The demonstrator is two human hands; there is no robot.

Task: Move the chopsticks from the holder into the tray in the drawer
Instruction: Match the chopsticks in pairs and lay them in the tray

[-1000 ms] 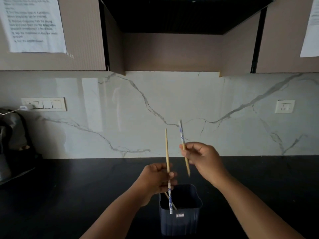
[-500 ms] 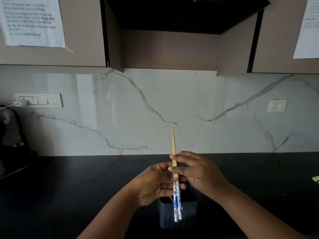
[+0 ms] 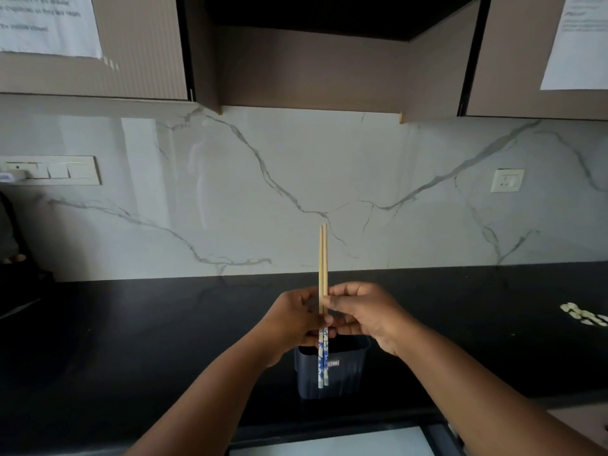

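I pinch the two chopsticks [image 3: 323,268] upright and side by side, the fingers of my left hand [image 3: 292,319] and right hand [image 3: 365,312] curled around their middle, above the dark holder [image 3: 342,373] on the bench [image 3: 131,324].

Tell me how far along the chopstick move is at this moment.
Done: two chopsticks are out of the dark holder on the counter. In hand: the left hand and right hand hold them upright, side by side. Left: placing them in the drawer tray, which isn't clearly visible.
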